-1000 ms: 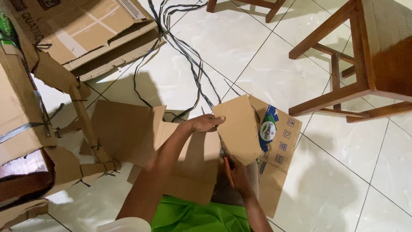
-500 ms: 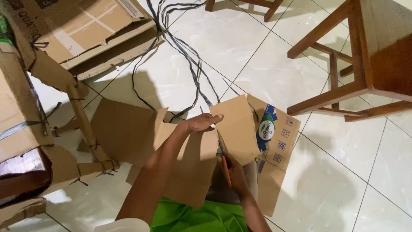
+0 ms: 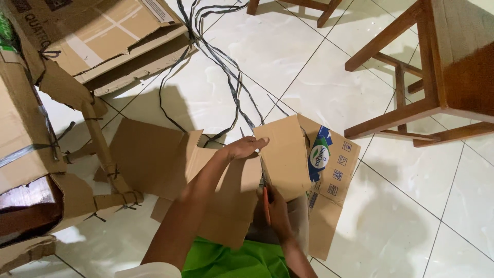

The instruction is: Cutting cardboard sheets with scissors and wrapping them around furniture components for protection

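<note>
Standing up on edge over the person's lap, a brown cardboard flap (image 3: 283,154) is pinched at its upper left edge by the left hand (image 3: 243,148), fingers flat and closed against it. Below, the right hand (image 3: 277,211) is curled shut around orange-handled scissors (image 3: 266,198), the blades touching the flap's lower left edge. The flap belongs to a flattened cardboard box (image 3: 329,180) lying on the white tiled floor (image 3: 288,67); just right of the flap it carries a blue-and-green oval label (image 3: 320,153) and a column of small square symbols. More cardboard boxes (image 3: 103,36) lie at upper left, black straps (image 3: 226,67) trail between, and a wooden chair (image 3: 437,72) stands at right.
</note>
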